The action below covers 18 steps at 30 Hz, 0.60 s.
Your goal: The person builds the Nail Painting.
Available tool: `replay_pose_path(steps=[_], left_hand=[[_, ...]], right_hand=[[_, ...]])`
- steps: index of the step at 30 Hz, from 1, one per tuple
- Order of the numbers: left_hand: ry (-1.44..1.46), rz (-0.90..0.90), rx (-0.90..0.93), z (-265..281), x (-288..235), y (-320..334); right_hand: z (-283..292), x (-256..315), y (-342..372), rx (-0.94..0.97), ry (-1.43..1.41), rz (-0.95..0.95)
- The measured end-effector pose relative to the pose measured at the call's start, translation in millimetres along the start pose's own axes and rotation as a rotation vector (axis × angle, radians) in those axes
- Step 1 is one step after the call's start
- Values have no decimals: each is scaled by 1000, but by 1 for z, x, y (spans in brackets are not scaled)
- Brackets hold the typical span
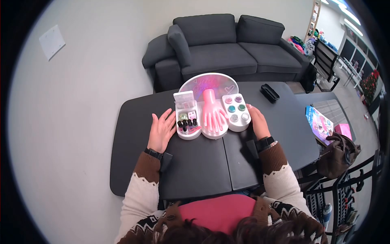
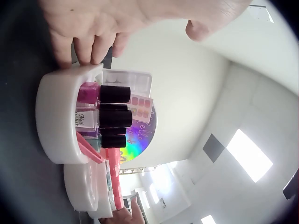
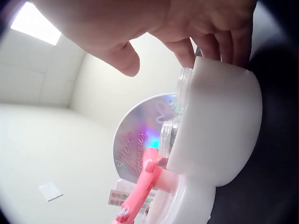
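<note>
A white nail-art stand (image 1: 208, 132) is on the dark table, with a pink model hand (image 1: 213, 112) in its middle and an iridescent round backboard (image 1: 225, 86) behind. Its left section holds black-capped polish bottles (image 2: 116, 94), a pink tool (image 2: 88, 148) and a sticker sheet (image 2: 141, 108); glitter jars (image 1: 232, 109) fill the right one. My left hand (image 1: 161, 131) lies beside the left section, fingers extended, fingertips at its side. At the right section's outer side, my right hand (image 1: 258, 122) has its fingers extended against the wall (image 3: 219, 121).
A black case (image 1: 269, 92) lies at the table's back right. Right of the table are a colourful box (image 1: 320, 124), a pink box (image 1: 343, 131) and a brown bag (image 1: 338, 156) on another surface. A grey sofa (image 1: 223, 57) stands behind.
</note>
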<state>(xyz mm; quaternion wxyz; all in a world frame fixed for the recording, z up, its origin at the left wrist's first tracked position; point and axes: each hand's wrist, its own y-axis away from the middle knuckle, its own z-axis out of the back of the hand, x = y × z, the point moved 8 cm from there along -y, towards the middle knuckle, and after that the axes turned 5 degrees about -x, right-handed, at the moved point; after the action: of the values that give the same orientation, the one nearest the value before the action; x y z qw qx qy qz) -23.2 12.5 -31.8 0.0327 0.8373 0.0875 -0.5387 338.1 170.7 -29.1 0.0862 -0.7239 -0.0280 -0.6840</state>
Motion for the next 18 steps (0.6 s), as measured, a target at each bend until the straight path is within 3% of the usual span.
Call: replay_pose_path(steps=[10,13,15,16,18], left_hand=[[158,3,-75,-6,-1,1],[86,-35,-286,12,2,3],[-40,-92,-496,35,-1,9],[-50,-94,-631,40,-7,17],[-44,-138,-613,69,-2,15]], right_hand=[[13,-8,-3,-35,9,-74],[13,-5,-4,-79,30,-69],[29,11,2,-356,64,107],[35,9,-2,-361,63,106],[47,-8,-11,-266,-163,20]])
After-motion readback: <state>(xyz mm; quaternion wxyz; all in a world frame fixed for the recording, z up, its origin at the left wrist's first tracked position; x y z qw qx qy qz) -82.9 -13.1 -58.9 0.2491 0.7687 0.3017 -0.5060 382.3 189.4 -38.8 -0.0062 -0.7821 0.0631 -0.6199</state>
